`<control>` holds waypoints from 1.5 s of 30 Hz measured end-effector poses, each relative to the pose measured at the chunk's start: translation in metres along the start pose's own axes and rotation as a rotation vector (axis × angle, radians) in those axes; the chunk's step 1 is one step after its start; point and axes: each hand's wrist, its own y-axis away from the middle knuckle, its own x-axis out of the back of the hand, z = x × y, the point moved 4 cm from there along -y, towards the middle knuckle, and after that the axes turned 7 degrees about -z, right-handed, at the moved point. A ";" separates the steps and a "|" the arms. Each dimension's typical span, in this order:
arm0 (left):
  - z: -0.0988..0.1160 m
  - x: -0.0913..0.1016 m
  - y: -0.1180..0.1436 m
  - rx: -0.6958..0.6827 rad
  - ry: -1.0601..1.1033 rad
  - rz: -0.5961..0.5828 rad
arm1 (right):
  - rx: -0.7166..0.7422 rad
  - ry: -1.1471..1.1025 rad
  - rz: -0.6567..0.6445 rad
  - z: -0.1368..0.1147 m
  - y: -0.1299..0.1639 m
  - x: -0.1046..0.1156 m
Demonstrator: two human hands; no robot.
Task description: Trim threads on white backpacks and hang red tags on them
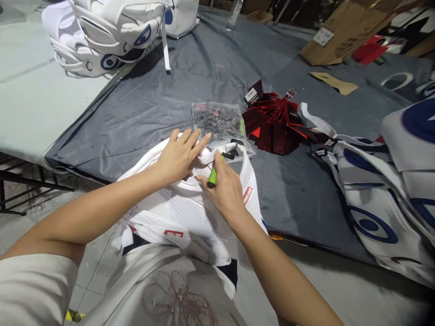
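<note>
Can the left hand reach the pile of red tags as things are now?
Probably yes. The left hand lies flat on the white garment, and the red tags lie uncovered on the grey sheet beyond. Only the clear plastic bag lies between, low and flat.

My left hand (pixel 178 156) presses flat on the white jersey (pixel 190 213); my right hand (pixel 226 192) grips a green pen (pixel 212 176) against it. Red tags (pixel 275 124) lie beyond, on grey sheet (pixel 152 99).

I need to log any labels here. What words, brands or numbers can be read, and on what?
None can be read.
Red tags on the white garment: white lettering, too blurred.
White label on the cardboard box: too small.
White sticker on the red tag pile: unreadable.
</note>
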 end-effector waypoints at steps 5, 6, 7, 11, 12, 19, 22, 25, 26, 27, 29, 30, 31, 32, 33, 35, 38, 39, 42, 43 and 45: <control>-0.002 -0.005 0.000 -0.010 -0.021 0.019 | 0.012 -0.277 0.179 0.003 0.041 0.037; -0.002 -0.006 0.000 -0.007 -0.027 0.018 | -0.006 -0.348 0.137 0.003 0.042 0.037; -0.002 -0.007 -0.001 -0.005 -0.032 0.015 | -0.010 -0.415 0.064 0.004 0.041 0.036; -0.002 -0.007 -0.001 0.007 -0.035 -0.006 | 0.021 -0.468 -0.250 0.002 0.018 0.028; -0.002 -0.006 0.000 0.006 -0.037 -0.006 | 0.022 -0.423 -0.313 0.001 0.012 0.028; -0.003 -0.009 -0.002 0.008 -0.047 -0.014 | 0.096 -0.118 -0.469 -0.010 0.000 0.034; -0.003 -0.009 -0.003 0.016 -0.040 -0.022 | 0.165 -0.065 -0.494 -0.016 0.001 0.032; -0.003 -0.009 -0.003 0.017 -0.039 -0.027 | 0.210 -0.028 -0.512 -0.021 -0.001 0.033; -0.003 -0.009 -0.003 0.018 -0.039 -0.026 | 0.223 -0.014 -0.516 -0.022 -0.002 0.034; -0.003 -0.009 -0.003 0.021 -0.039 -0.022 | 0.235 0.003 -0.524 -0.023 -0.003 0.035; -0.003 -0.009 -0.003 0.021 -0.035 -0.013 | 0.253 0.041 -0.542 -0.025 -0.005 0.036; -0.003 -0.010 -0.003 0.018 -0.030 -0.010 | 0.260 0.059 -0.544 -0.025 -0.005 0.036; -0.003 -0.010 -0.003 0.016 -0.022 -0.009 | 0.268 0.073 -0.544 -0.026 -0.005 0.036; -0.003 -0.010 -0.003 0.014 -0.014 -0.010 | 0.276 0.086 -0.544 -0.026 -0.006 0.036; -0.003 -0.010 -0.003 0.014 -0.009 -0.011 | 0.283 0.098 -0.545 -0.027 -0.006 0.036; -0.004 -0.010 -0.003 0.016 -0.009 -0.010 | 0.290 0.122 -0.550 -0.029 -0.006 0.036; -0.004 -0.011 -0.003 0.019 -0.029 -0.010 | 0.285 0.148 -0.557 -0.031 -0.006 0.037; -0.003 -0.011 -0.003 0.017 -0.033 -0.008 | 0.281 0.153 -0.560 -0.031 -0.006 0.038; -0.003 -0.011 -0.003 0.014 -0.032 -0.005 | 0.264 0.157 -0.566 -0.031 -0.006 0.037; -0.003 -0.011 -0.003 0.015 -0.030 -0.005 | 0.259 0.156 -0.563 -0.031 -0.005 0.037; -0.003 -0.012 -0.003 0.018 -0.024 -0.011 | 0.246 0.155 -0.561 -0.030 -0.004 0.036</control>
